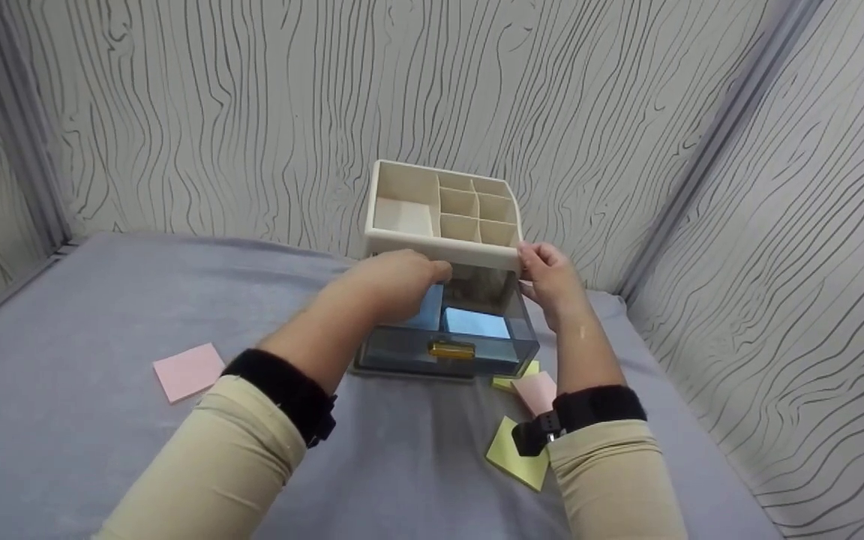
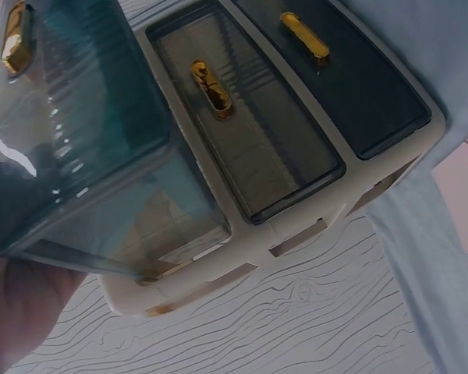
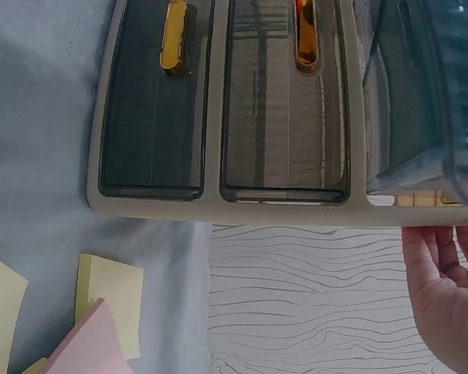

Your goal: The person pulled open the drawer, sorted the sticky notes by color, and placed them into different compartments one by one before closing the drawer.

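A cream desk organizer point(image 1: 443, 244) stands on the cloth, its clear top drawer point(image 1: 402, 349) with a gold handle pulled out. Inside the drawer lies a light-blue sticky note pad point(image 1: 477, 322). My left hand point(image 1: 394, 289) is over the drawer's left half, beside a second blue sticky note pad point(image 1: 426, 309); its fingertips are hidden, and I cannot tell whether they hold that pad. My right hand point(image 1: 556, 281) grips the organizer's right edge near its upper front corner. In the right wrist view, those fingers point(image 3: 421, 257) meet the organizer's side.
A pink sticky note pad point(image 1: 189, 372) lies left on the grey-blue cloth point(image 1: 387, 465). Yellow pads point(image 1: 514, 461) and another pink pad point(image 1: 535, 391) lie by my right forearm. Two closed drawers point(image 2: 249, 125) sit below the open one. Wood-patterned panels point(image 1: 252, 112) surround the table.
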`<act>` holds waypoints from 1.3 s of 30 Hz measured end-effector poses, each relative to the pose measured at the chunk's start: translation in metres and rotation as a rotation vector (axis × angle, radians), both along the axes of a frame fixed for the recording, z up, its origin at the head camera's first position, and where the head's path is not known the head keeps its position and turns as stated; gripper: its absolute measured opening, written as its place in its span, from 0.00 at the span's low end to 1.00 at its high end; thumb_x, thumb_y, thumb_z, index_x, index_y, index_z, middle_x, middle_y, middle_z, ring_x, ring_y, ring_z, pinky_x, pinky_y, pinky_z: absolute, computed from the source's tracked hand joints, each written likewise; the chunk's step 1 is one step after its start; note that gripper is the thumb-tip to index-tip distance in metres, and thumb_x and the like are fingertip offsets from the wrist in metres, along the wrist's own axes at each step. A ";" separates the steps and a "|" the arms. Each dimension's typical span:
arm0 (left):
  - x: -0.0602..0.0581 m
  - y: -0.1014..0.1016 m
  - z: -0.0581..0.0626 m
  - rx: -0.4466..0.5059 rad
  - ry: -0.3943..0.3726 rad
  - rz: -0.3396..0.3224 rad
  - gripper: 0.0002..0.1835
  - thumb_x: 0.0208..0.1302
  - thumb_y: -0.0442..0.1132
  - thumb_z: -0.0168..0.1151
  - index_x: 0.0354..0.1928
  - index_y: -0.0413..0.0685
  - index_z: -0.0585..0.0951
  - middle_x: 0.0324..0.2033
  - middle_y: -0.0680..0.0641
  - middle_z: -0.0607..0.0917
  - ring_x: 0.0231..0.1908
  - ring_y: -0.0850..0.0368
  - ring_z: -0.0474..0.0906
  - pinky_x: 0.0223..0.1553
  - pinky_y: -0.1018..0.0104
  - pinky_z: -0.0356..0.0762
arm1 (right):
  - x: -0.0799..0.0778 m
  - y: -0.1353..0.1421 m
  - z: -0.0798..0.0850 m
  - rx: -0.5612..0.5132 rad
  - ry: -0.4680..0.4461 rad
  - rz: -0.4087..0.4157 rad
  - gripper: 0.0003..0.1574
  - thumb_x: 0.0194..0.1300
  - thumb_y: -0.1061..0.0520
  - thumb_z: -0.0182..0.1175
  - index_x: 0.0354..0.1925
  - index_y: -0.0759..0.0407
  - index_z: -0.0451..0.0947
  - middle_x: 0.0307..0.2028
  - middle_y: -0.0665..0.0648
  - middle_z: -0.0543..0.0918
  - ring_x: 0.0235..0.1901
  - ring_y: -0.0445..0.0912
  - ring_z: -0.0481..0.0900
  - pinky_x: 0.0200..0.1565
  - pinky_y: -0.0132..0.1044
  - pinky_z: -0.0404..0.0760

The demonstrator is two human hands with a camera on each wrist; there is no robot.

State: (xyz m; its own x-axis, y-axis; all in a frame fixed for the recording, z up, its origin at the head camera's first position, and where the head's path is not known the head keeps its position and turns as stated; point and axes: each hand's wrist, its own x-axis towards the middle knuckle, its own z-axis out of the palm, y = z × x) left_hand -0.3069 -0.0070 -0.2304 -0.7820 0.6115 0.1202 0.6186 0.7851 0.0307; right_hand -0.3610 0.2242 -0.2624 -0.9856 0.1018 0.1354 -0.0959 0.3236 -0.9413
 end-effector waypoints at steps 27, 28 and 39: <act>-0.011 0.003 -0.009 -0.074 -0.015 0.066 0.13 0.55 0.32 0.56 0.37 0.58 0.83 0.35 0.55 0.83 0.35 0.56 0.76 0.41 0.61 0.73 | 0.001 0.000 -0.001 0.003 0.006 0.001 0.22 0.68 0.43 0.48 0.48 0.58 0.69 0.50 0.60 0.72 0.51 0.50 0.72 0.55 0.44 0.70; -0.011 0.003 -0.009 -0.082 -0.015 0.066 0.12 0.56 0.33 0.56 0.37 0.58 0.83 0.34 0.55 0.83 0.35 0.56 0.76 0.40 0.61 0.74 | 0.001 0.000 -0.001 0.001 0.007 0.002 0.21 0.68 0.44 0.48 0.48 0.58 0.69 0.50 0.60 0.72 0.52 0.50 0.72 0.55 0.44 0.70; -0.004 -0.005 -0.002 0.027 -0.061 -0.064 0.17 0.53 0.26 0.51 0.39 0.53 0.83 0.35 0.53 0.82 0.37 0.57 0.76 0.43 0.62 0.73 | 0.002 -0.001 0.000 0.011 0.003 -0.013 0.22 0.67 0.43 0.48 0.48 0.58 0.69 0.50 0.60 0.73 0.52 0.50 0.72 0.56 0.47 0.68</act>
